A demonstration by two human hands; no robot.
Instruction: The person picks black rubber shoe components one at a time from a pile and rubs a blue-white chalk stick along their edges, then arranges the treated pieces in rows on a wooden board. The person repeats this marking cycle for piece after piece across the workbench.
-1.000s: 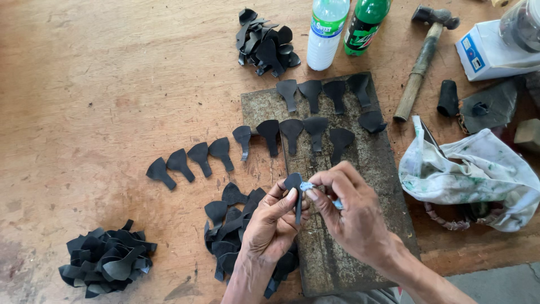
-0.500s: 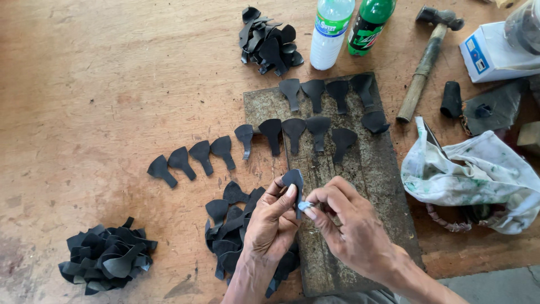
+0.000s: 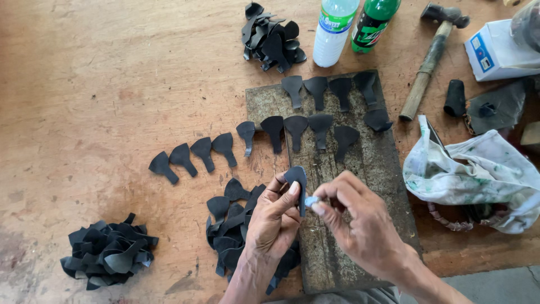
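left hand is pinching a black cutout tight | right hand is squeezing a small white bit at its 9 o'clock | both over the board, near 6 o'clock on the surface

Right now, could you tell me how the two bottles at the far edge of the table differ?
The clear bottle has see-through walls with a pale label, while the green bottle is tinted green with a dark label. The clear bottle stands left of the green one and nearer the pile of black cut pieces. Both stand upright, side by side, tops cut off by the frame.
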